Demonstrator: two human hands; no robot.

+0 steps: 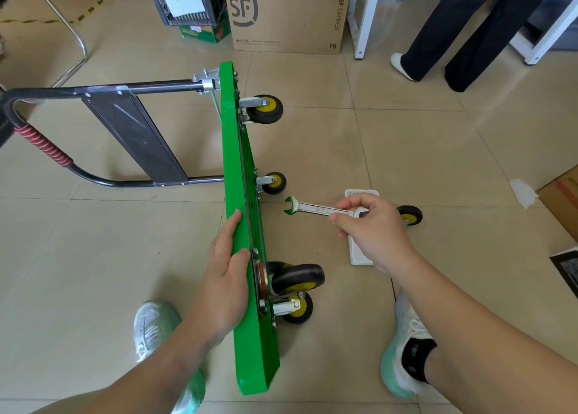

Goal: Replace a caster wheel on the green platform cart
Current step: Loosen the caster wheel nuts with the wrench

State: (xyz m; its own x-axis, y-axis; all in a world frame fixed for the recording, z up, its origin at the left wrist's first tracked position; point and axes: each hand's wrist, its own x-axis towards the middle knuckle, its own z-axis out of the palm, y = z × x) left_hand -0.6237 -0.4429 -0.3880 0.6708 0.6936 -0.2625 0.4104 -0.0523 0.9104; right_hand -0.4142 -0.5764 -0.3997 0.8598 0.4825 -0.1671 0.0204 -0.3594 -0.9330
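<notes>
Far left, on the tiled floor (438,147): a black tubular handle (140,86) folded out flat, with a red ribbed wrap on its bend and a dull grey panel between the rails. Next, the green platform cart (231,150), tipped up on one long edge, its glossy painted deck running near to far and its underside facing right. Left hand (226,273) laid flat on the near stretch of the upper rim, fingers straight, thumb over the edge, steadying rather than clutching. On the underside, four casters (298,277) in bright zinc brackets, black rubber tyres on yellow hubs, two far and two near. Right of those, a chrome open-ended wrench (312,207), gripped at its handle end by the right hand (372,226), head pointing at the cart but clear of any bolt. Below that hand on the floor, a white rectangular tray (359,255). Just beyond, a loose caster wheel (410,215), partly hidden. Probably the bolt-turning step, loosening or tightening impossible to tell. Next: seat the wrench squarely on a nut at a caster plate and keep the deck braced against the push.
</notes>
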